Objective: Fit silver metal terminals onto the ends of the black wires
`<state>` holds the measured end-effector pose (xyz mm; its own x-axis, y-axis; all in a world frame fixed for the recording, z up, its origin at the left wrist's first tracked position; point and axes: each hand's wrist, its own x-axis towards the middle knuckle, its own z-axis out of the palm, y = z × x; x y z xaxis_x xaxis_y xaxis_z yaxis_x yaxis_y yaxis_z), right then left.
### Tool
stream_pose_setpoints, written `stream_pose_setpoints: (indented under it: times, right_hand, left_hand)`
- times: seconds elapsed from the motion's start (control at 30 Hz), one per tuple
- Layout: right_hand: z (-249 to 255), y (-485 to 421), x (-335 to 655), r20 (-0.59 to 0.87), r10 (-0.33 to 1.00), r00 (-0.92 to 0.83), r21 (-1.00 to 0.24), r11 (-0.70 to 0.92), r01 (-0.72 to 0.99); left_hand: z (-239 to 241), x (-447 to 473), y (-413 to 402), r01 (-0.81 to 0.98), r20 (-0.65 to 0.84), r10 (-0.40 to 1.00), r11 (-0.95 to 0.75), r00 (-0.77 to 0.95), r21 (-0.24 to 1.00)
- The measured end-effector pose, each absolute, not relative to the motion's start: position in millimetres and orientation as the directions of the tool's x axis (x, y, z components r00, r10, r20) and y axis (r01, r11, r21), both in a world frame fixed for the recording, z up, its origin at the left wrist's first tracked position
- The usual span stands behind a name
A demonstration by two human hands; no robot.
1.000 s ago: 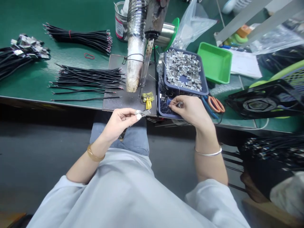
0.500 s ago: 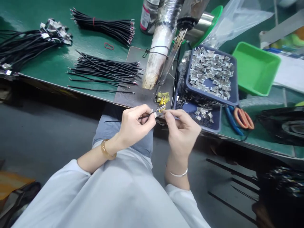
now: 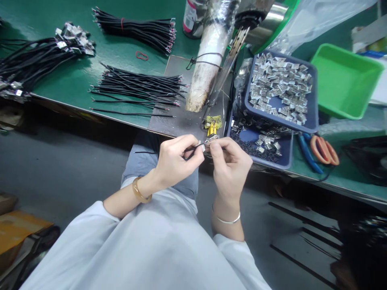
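My left hand (image 3: 179, 159) pinches a thin black cable (image 3: 145, 152), whose tail sticks out to the left beneath the palm. The cable's stripped end points right, toward a small metal connector (image 3: 212, 137) at a yellow holder (image 3: 213, 128) on the bench edge. Close beside that end, my right hand (image 3: 229, 167) has thumb and forefinger pressed together. Whatever lies between those fingertips is too small to make out. A soldering iron (image 3: 225, 64) and a taped white tube (image 3: 205, 72) slant down just behind the holder.
Loose black cables (image 3: 139, 88) lie left of the tube, with a tied bundle (image 3: 136, 32) behind. To the right are a blue tray (image 3: 314, 96) of metal connectors, a lower blue tray (image 3: 286, 159), a green tray (image 3: 347, 80) and orange-handled scissors (image 3: 325, 150). Connector-ended cables (image 3: 33, 60) lie far left.
My right fingertips have come closer to my left fingertips and the cable end. The left hand keeps its pinch on the cable. The whole view has shifted slightly.
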<state>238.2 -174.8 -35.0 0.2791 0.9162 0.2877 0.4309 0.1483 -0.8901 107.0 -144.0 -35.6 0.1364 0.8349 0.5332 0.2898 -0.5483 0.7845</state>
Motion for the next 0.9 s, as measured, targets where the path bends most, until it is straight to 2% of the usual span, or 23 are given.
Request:
stream_pose_setpoints:
  times: [0.17, 0.37, 0.5, 0.57, 0.63, 0.73, 0.83, 0.9]
  right_hand:
    - [-34, -175, 237, 0.300, 0.917, 0.264, -0.896, 0.176, 0.409]
    - [-31, -175, 234, 0.367, 0.885, 0.286, -0.815, 0.158, 0.557]
    - [-31, -173, 240, 0.309, 0.883, 0.354, -0.889, 0.135, 0.438]
    - [-31, -174, 244, 0.310, 0.897, 0.315, -0.900, 0.170, 0.402]
    - [-32, -176, 245, 0.369, 0.889, 0.269, -0.854, 0.211, 0.475]
    - [-33, -179, 242, 0.463, 0.838, 0.287, -0.759, 0.209, 0.616]
    - [-30, -180, 237, 0.517, 0.752, 0.409, -0.783, 0.223, 0.580]
    - [-28, -180, 234, 0.524, 0.707, 0.475, -0.814, 0.253, 0.522]
  left_hand:
    - [-35, 105, -144, 0.287, 0.536, 0.831, -0.554, 0.146, 0.781]
    - [-37, 101, -144, 0.281, 0.595, 0.774, -0.633, 0.215, 0.722]
    - [-36, 94, -142, 0.225, 0.638, 0.716, -0.697, 0.285, 0.681]
    - [-35, 89, -140, 0.134, 0.543, 0.780, -0.602, 0.311, 0.787]
    - [-34, 85, -137, 0.025, 0.359, 0.873, -0.388, 0.330, 0.921]
    - [-36, 83, -133, -0.099, 0.140, 0.926, -0.113, 0.349, 0.989]
    - [-40, 85, -132, -0.139, 0.085, 0.951, -0.046, 0.296, 0.989]
    - [-42, 87, -133, -0.107, 0.123, 0.968, -0.102, 0.219, 0.989]
